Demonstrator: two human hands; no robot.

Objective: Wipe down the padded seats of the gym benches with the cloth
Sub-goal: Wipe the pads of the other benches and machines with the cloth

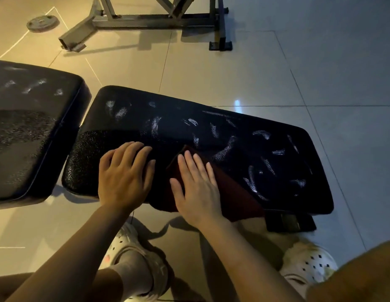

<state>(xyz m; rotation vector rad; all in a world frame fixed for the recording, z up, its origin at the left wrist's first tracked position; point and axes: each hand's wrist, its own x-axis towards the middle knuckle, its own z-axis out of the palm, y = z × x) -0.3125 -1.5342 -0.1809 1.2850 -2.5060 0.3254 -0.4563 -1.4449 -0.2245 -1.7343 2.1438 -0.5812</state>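
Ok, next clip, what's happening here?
A person is wiping a black padded bench seat. The right hand presses flat on a dark red cloth at the near edge, while the left hand rests flat on the pad beside it. Whitish smears cover the pad's far and right parts. A second pad sits at left.

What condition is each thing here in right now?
left hand: flat, fingers spread, on the pad
right hand: flat, pressing the cloth
cloth: dark red, spread on the pad's near edge
bench pad: whitish smears across it
second pad: few smears
weight plate: lying on floor
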